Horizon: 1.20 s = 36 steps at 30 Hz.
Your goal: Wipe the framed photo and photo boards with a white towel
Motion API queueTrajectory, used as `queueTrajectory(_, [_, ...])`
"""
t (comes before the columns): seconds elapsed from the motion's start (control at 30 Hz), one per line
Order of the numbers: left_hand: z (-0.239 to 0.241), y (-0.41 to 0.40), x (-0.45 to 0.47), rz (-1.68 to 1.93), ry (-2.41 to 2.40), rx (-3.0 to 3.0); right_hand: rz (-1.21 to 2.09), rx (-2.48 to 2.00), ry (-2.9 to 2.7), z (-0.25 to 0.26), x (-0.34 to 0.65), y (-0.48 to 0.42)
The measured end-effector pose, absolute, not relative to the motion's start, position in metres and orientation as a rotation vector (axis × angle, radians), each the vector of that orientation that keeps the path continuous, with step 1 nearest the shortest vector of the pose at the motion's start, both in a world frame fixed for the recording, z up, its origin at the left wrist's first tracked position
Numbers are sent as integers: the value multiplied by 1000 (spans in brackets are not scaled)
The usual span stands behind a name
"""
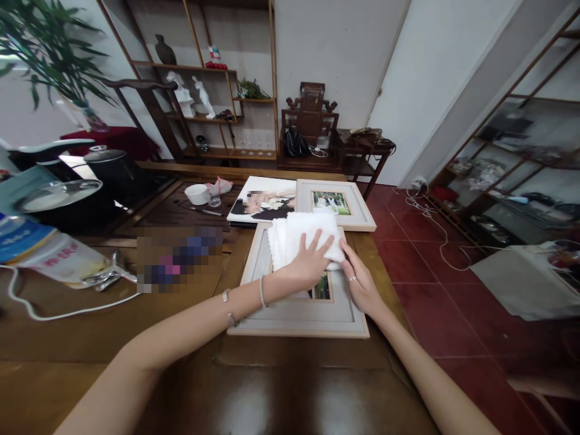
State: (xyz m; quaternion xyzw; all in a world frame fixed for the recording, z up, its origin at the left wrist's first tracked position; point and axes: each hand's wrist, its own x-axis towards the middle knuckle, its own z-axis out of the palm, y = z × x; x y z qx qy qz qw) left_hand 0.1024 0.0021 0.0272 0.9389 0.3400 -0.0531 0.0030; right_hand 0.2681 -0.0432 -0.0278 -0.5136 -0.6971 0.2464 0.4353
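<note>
While left hand [310, 261] lies flat, fingers spread, on cloth [296, 234] atop frame [294, 315], right hand [361, 285], fingers extended, gripping nothing, touches cloth at 4 o'clock.

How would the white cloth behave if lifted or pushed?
Probably floppy and light: the white cloth lies in soft, thin folds on the picture frame. Under the flat left hand it would likely slide over the smooth frame.

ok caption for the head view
Left hand and right hand on a white folded cloth over a pale wooden picture frame
</note>
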Motion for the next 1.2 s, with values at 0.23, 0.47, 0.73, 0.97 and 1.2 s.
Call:
queueTrajectory(0.23, [34,-60,86,-225,813,2939,633,-1303,-1734,-29,268,-45])
queueTrajectory(0.47, [59,-97,53,-426,800,2769,598,-1280,-1922,-20,268,-47])
queueTrajectory(0.73, [21,-49,48,-99,1107,2926,568,-1256,-2031,-16,268,-47])
queueTrajectory(0.97, [2,0,52,212,1197,2966,559,-1242,-2004,-17,268,-46])
queueTrajectory(1.2, [30,-29,48,-139,931,2907,586,-1264,-1998,-13,267,-48])
